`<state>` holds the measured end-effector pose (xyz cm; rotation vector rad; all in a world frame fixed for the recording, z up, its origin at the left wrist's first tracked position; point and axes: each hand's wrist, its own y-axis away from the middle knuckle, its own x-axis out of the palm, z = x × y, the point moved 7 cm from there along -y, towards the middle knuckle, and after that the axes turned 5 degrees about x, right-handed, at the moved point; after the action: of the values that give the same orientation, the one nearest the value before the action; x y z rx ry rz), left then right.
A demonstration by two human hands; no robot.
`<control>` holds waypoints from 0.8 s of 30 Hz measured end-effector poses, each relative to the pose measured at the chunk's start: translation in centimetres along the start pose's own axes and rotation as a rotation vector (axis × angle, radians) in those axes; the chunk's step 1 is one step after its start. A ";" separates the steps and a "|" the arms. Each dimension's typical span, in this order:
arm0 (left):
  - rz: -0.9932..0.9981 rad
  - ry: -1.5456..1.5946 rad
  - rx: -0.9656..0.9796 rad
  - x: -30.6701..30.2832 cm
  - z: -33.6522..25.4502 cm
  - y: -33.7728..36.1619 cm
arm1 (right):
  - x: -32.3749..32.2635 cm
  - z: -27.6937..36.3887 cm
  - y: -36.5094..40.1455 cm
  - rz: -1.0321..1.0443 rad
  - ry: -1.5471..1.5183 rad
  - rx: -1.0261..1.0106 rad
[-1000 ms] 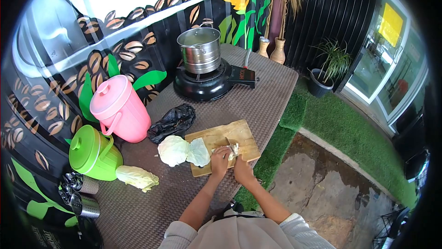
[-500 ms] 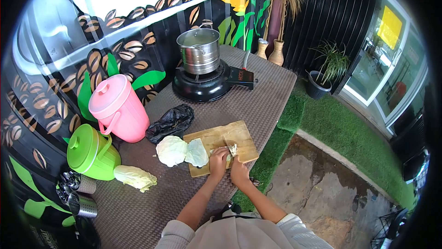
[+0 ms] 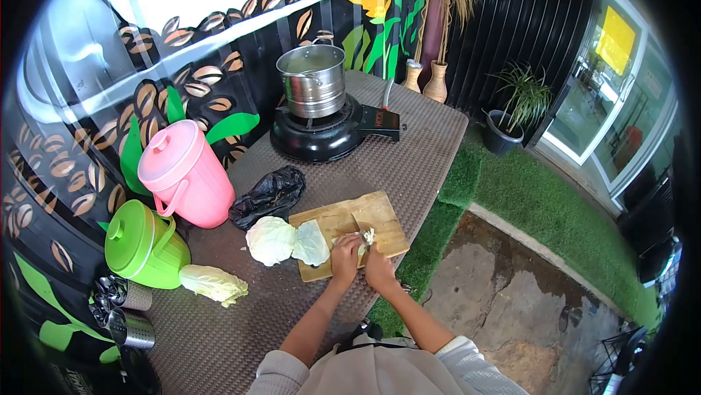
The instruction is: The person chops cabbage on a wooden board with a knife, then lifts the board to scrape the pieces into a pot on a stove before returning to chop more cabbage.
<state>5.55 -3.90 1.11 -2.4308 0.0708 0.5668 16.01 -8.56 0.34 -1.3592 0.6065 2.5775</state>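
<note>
The left hand [image 3: 345, 256] lies on the board [image 3: 332, 218], fingers curled close together and pressing down a cabbage piece [image 3: 367, 237] near the board's near edge. The right hand [image 3: 380, 269] is fisted around a knife [image 3: 359, 225], whose blade stands just beside the left fingertips, against the piece. A cabbage half [image 3: 312, 242] lies touching the left hand's far side, and another [image 3: 270, 240] sits off the board.

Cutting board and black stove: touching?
Apart. The head view shows a wide strip of bare brown mat between the cutting board and the stove.
</note>
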 end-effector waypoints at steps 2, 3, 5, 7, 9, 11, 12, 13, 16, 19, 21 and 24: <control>0.010 -0.029 0.007 0.0 0.1 0.0 | 0.0 -0.1 -0.6 0.003 0.031 -0.056; 0.010 -0.031 0.009 0.0 0.1 0.0 | -0.3 -0.1 -0.3 0.027 0.039 -0.044; 0.013 -0.046 -0.025 0.1 0.4 0.1 | -0.3 0.3 0.4 0.052 0.045 -0.035; 0.016 -0.034 -0.024 0.1 0.7 0.1 | -0.4 -0.1 1.3 -0.032 -0.005 -0.011; 0.017 -0.018 -0.022 0.2 0.6 0.0 | 0.1 -0.3 1.3 -0.014 0.002 -0.013; 0.022 -0.015 -0.028 0.1 0.4 -0.1 | 0.4 -0.6 0.8 0.008 0.005 -0.015; 0.025 -0.015 -0.028 0.1 0.4 -0.1 | 0.3 -0.9 0.4 0.027 0.005 -0.053; 0.029 -0.039 -0.016 0.2 0.3 0.0 | 0.3 -1.2 0.1 0.045 0.007 -0.091; 0.052 -0.078 -0.023 0.2 0.2 -0.2 | -0.1 -1.7 -0.8 0.051 -0.016 -0.177; 0.062 -0.082 -0.026 0.4 0.7 -0.1 | -0.1 -1.5 1.0 -0.066 0.003 -0.144; 0.048 -0.071 -0.009 0.4 0.6 -0.1 | 0.3 -0.7 1.3 -0.063 0.035 -0.094; 0.066 -0.053 -0.032 0.2 0.6 -0.1 | 0.4 -0.4 0.3 -0.072 0.057 -0.046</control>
<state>5.52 -3.49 0.66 -2.4499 0.1209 0.6660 15.99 -9.07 -0.14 -1.4451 0.5000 2.5187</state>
